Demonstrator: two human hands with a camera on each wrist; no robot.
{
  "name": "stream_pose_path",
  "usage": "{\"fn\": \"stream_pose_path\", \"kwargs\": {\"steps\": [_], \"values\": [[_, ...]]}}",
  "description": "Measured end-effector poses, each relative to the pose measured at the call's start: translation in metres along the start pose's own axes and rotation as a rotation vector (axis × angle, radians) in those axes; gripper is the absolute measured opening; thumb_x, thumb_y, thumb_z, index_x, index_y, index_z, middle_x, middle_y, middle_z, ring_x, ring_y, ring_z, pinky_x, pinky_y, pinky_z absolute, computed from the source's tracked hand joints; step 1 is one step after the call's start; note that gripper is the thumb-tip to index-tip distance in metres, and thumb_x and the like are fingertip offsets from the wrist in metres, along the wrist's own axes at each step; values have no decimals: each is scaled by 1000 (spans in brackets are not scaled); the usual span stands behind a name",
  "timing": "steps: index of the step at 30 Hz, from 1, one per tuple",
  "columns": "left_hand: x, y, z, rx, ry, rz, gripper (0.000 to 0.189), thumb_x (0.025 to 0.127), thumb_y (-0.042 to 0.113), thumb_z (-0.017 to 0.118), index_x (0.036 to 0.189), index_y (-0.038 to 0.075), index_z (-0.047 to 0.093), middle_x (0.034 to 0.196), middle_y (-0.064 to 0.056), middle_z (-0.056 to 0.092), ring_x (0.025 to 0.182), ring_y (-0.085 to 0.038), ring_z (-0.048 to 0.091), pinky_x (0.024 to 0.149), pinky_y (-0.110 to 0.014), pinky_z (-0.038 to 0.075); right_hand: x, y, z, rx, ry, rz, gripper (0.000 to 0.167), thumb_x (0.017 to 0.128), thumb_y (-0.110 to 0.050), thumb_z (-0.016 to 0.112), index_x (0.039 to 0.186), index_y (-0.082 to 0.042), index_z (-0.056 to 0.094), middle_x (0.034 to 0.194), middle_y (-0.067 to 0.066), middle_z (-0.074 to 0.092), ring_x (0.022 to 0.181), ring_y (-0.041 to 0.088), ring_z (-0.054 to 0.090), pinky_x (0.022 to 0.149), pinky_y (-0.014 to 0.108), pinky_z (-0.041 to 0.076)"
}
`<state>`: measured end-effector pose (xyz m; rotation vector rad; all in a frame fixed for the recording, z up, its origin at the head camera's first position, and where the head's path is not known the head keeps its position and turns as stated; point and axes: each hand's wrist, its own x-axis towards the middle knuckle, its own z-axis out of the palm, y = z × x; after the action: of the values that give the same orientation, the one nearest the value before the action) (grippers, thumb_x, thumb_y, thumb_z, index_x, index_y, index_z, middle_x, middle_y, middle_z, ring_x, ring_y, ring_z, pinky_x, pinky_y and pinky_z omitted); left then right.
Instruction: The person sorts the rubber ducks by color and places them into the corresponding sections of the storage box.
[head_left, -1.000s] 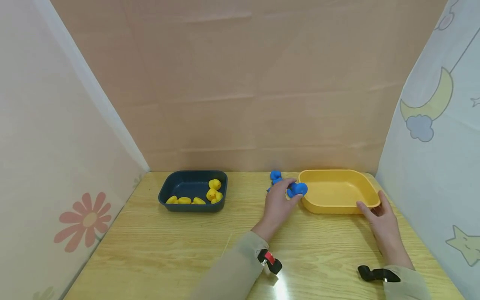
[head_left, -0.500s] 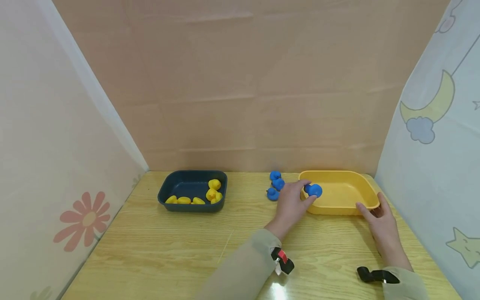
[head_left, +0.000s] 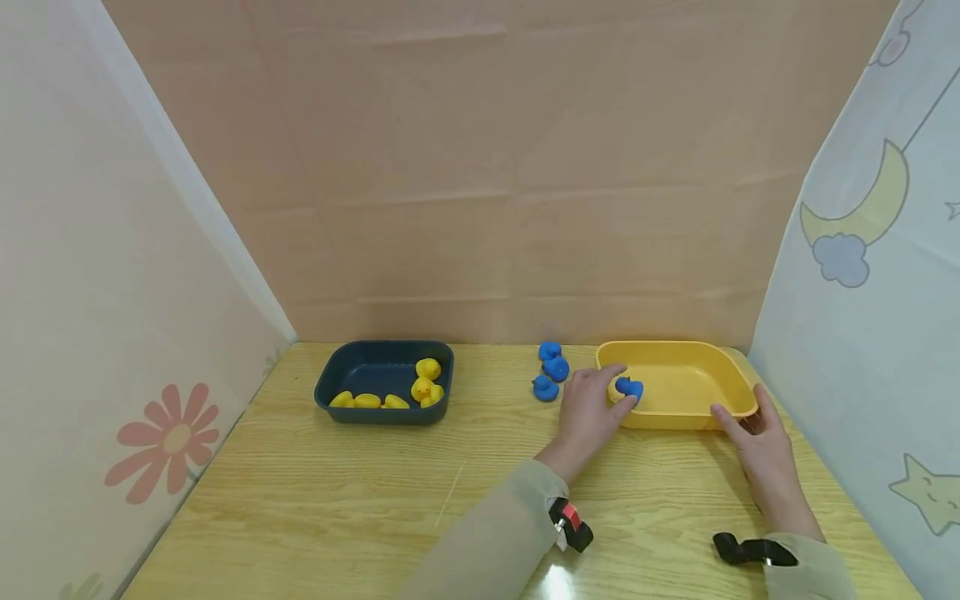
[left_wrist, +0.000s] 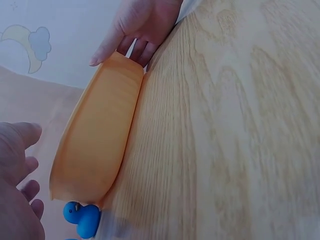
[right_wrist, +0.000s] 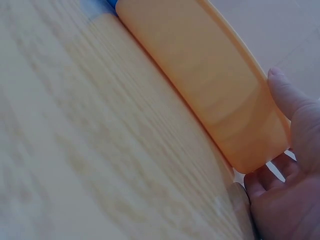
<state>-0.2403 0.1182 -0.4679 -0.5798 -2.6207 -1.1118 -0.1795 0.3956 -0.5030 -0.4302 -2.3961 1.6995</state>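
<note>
A blue rubber duck point(head_left: 632, 389) lies inside the yellow bin point(head_left: 686, 418), at its left end. Over that end's rim is my left hand point(head_left: 588, 412), thumb and fingers spread around the duck. The left wrist view shows a gap between the thumb and fingers of the left hand point(left_wrist: 17, 175), with nothing held there. My right hand point(head_left: 768, 454) grips the bin's front right corner, thumb at the rim and fingers against the outer side, as the right wrist view shows. Left of the bin, blue ducks point(head_left: 555, 369) sit on the table.
A dark blue bin point(head_left: 386, 416) stands on the left of the wooden table point(head_left: 300, 500), with several yellow ducks point(head_left: 423, 389) in it. Fabric walls enclose the back point(head_left: 480, 208) and both sides.
My left hand has moved right from beside the yellow bin, carrying the blue duck over its rim. The duck has now left the fingers and lies in the bin. The right hand keeps its grip.
</note>
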Motion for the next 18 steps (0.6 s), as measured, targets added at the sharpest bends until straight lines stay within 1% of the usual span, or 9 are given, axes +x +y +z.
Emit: {"fn": "stream_pose_path", "kwargs": {"steps": [3, 11, 14, 18], "values": [[-3, -3, -1, -16, 23, 8, 47, 103, 37, 83, 147, 27, 71, 138, 10, 74, 132, -16, 60, 111, -31, 50, -1, -1, 0, -9, 2, 0, 101, 113, -48, 61, 175, -30, -15, 182, 15, -10, 167, 42, 4, 124, 14, 21], [-11, -13, -9, -105, 92, 9, 45, 103, 30, 83, 146, 22, 71, 149, 8, 66, 138, -18, 56, 116, -33, 48, -1, 0, 0, -14, -2, -5, 101, 112, -49, 62, 175, -30, -16, 182, 14, -10, 167, 42, 3, 122, 12, 23], [-15, -19, -12, -138, 105, -5, 45, 104, 29, 82, 147, 20, 70, 152, 8, 64, 142, -20, 54, 117, -37, 49, -2, 0, 0, -13, -5, -13, 100, 113, -48, 61, 175, -30, -16, 182, 14, -11, 167, 42, 2, 122, 12, 22], [-19, -28, -17, -181, 114, -44, 45, 104, 28, 81, 147, 19, 70, 154, 7, 62, 146, -22, 51, 119, -43, 48, -2, -2, 1, -10, -8, -19, 99, 114, -46, 59, 175, -28, -17, 182, 15, -11, 167, 42, 1, 123, 12, 20]]}}
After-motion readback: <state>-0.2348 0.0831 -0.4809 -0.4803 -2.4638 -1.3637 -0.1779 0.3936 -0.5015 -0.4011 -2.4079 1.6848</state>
